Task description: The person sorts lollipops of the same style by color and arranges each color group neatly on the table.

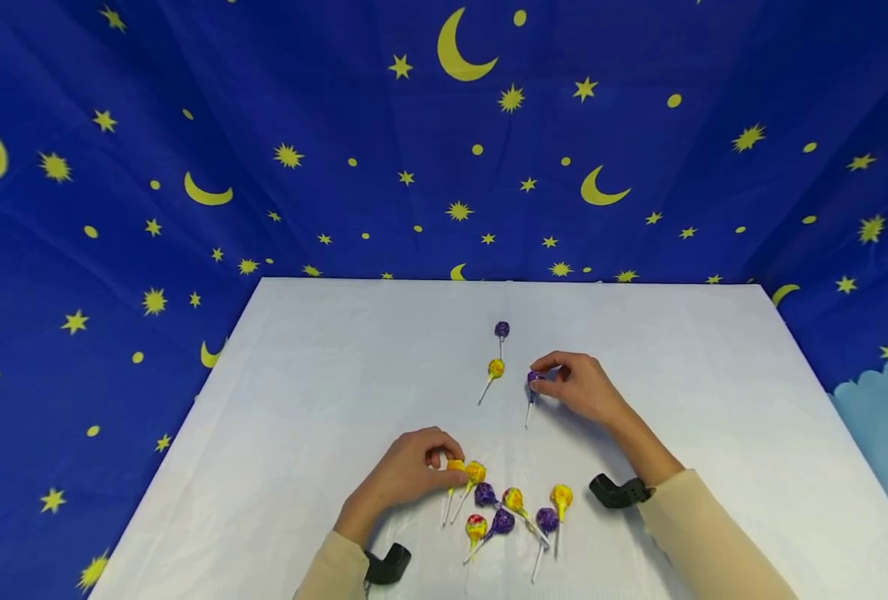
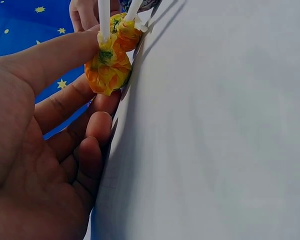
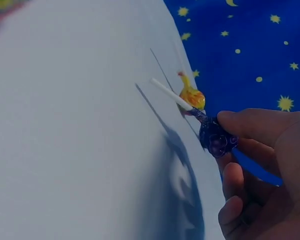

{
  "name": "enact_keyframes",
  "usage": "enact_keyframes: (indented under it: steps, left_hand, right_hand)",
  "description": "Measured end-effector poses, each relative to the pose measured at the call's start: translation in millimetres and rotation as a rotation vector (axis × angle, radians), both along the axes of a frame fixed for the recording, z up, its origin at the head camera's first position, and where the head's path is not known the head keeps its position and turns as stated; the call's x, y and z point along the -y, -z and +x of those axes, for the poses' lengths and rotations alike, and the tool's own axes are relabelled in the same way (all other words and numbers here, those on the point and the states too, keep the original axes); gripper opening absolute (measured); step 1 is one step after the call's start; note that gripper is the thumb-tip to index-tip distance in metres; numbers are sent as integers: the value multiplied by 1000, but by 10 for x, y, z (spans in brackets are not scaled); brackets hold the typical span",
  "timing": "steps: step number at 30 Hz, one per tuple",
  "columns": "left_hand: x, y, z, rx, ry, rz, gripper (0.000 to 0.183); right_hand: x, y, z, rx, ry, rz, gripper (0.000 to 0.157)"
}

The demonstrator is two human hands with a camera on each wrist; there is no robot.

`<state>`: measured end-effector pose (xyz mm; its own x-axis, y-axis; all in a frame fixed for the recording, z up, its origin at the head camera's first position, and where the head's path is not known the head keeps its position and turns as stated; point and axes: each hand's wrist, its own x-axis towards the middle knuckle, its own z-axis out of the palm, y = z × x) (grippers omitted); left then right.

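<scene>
My right hand (image 1: 579, 387) pinches a purple-wrapped lollipop (image 3: 217, 139) by its head, between thumb and fingers; its white stick points toward the near side in the head view. Left of it, a yellow lollipop (image 1: 496, 367) lies just in front of another purple lollipop (image 1: 501, 329), whose stick runs down to the yellow head. Nearer the front, my left hand (image 1: 410, 471) has thumb and fingers about the head of a yellow-orange lollipop (image 2: 107, 72). A second yellow lollipop (image 1: 476, 472) lies right beside it, close to the thumb tip.
Right of my left hand, several lollipops lie in a loose group: purple ones (image 1: 501, 522), yellow ones (image 1: 561, 497) and a red-and-yellow one (image 1: 476, 527), some sticks crossing. The white table (image 1: 324, 358) ends at a blue curtain (image 1: 354, 108) with moons and stars.
</scene>
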<state>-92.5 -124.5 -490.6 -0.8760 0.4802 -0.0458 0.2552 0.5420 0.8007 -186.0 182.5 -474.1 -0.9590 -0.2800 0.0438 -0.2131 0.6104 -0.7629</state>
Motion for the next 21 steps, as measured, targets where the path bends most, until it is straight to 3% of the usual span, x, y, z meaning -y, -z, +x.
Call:
enact_keyframes:
  steps: [21]
  left_hand:
    - [15,42,8,-22,16,14,23]
  right_hand:
    - [54,-33,-414,35,-71,31,23]
